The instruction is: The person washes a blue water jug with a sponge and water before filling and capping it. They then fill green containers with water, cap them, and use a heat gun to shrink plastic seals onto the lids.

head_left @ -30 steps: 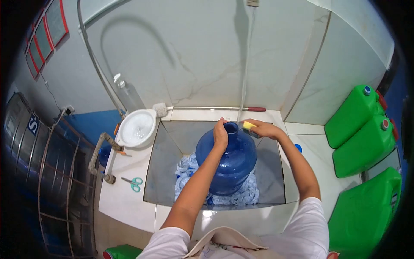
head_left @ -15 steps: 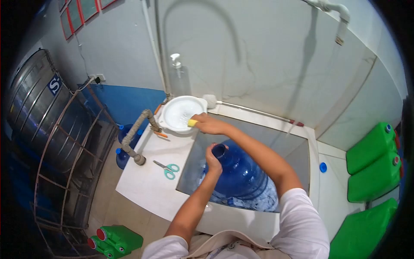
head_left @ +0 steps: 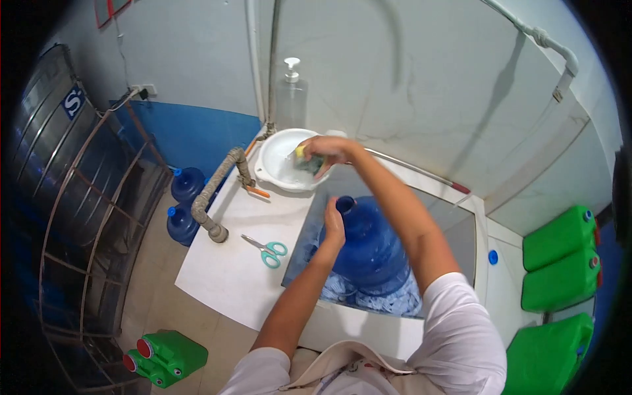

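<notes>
My right hand (head_left: 331,150) grips a sponge (head_left: 309,160), yellow on one side and dark green on the other, slightly blurred. It is over the right side of a white basin (head_left: 268,172) that holds clear liquid. My left hand (head_left: 334,225) is closed on the neck of a large blue water jug (head_left: 370,247), some fingers hidden behind it. The jug stands with its open mouth up in a sunken sink (head_left: 447,227), among crumpled pale and blue pieces I cannot make out.
Scissors (head_left: 268,251) with teal handles lie on the white counter (head_left: 217,276), near a bent pipe (head_left: 209,191) with an orange lever. A pump bottle (head_left: 291,99) stands behind the basin. Green jerrycans (head_left: 559,283) are at right; another green container (head_left: 172,355) is on the floor at left.
My right hand has moved slightly right with the sponge, whose dark green side now shows. My left hand stays at the jug's neck. The camera view has shifted a little.
</notes>
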Motion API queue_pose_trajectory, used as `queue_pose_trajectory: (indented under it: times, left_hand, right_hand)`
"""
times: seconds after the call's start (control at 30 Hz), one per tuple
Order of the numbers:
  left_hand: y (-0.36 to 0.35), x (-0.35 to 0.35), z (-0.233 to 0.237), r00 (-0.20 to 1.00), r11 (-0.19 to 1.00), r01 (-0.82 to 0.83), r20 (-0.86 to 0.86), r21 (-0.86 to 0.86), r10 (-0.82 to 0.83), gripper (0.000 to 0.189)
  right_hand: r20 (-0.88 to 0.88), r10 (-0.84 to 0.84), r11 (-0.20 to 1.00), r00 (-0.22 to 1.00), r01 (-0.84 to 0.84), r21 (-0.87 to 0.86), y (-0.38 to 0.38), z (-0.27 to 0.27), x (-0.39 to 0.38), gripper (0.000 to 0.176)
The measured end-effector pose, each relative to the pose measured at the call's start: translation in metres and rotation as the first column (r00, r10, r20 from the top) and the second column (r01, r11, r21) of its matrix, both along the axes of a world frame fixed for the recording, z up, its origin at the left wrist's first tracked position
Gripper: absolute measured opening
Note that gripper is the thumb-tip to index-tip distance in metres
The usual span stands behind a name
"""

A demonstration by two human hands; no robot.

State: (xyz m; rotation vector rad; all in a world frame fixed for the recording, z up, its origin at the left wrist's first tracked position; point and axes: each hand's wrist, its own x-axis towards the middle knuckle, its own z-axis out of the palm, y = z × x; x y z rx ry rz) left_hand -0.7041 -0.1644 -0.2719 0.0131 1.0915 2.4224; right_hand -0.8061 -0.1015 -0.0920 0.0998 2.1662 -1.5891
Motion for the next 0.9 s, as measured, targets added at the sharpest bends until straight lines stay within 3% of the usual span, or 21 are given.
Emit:
queue_pose_trajectory:
  times: [0.07, 0.13, 0.2, 0.27, 0.33, 0.47, 0.57, 0.63, 0.77, 0.9]
  left_hand:
    - [0.023, -0.012, -0.018, 0.999, 0.998, -0.051, 0.004, -0.044, 0.051, 0.035]
    - [0.040, -0.012, -0.017, 0.995, 0.992, -0.102, -0.008, -0.079, 0.101, 0.034]
    - [0.053, -0.009, -0.011, 0.997, 0.996, -0.076, -0.017, -0.046, 0.076, 0.033]
    - [0.061, -0.003, -0.002, 1.000, 1.000, -0.024, 0.003, -0.016, 0.024, 0.033]
    - [0.065, 0.000, 0.000, 0.989, 0.994, 0.093, -0.107, -0.056, -0.098, 0.038]
    - [0.069, 0.014, 0.025, 0.993, 0.998, 0.049, -0.106, -0.031, -0.052, 0.037]
    - [0.065, 0.021, 0.039, 0.981, 0.990, 0.069, -0.170, -0.121, -0.089, 0.036]
    - [0.066, 0.022, 0.043, 0.992, 0.980, 0.112, -0.040, -0.162, -0.120, 0.037]
    - [0.065, 0.023, 0.038, 0.983, 0.986, -0.007, -0.183, -0.166, -0.024, 0.037]
    - [0.059, 0.020, 0.032, 0.991, 0.983, -0.015, -0.135, -0.181, -0.009, 0.031]
  right_hand:
    - [0.091, -0.006, 0.998, 0.996, 0.001, 0.057, 0.005, 0.049, 0.046, 0.031]
    - [0.171, -0.017, 0.993, 0.985, -0.004, 0.117, 0.021, 0.060, 0.072, 0.030]
    - [0.128, 0.088, 0.965, 0.988, -0.116, 0.235, 0.034, 0.059, 0.093, 0.030]
    - [0.097, 0.041, 0.956, 0.994, -0.067, 0.285, 0.043, 0.056, 0.106, 0.038]
    - [0.012, -0.043, 0.926, 0.999, 0.036, 0.377, 0.050, 0.057, 0.116, 0.042]
    - [-0.038, -0.028, 0.880, 0.999, 0.042, 0.472, 0.058, 0.056, 0.130, 0.038]
    - [-0.119, -0.054, 0.812, 0.991, 0.114, 0.573, 0.055, 0.055, 0.138, 0.032]
    - [-0.225, 0.111, 0.678, 0.968, 0.091, 0.729, 0.061, 0.042, 0.136, 0.028]
    - [-0.387, 0.242, 0.619, 0.890, 0.165, 0.768, 0.067, 0.019, 0.131, 0.026]
    - [-0.179, 0.014, 0.751, 0.984, 0.108, 0.652, 0.038, 0.038, 0.097, 0.024]
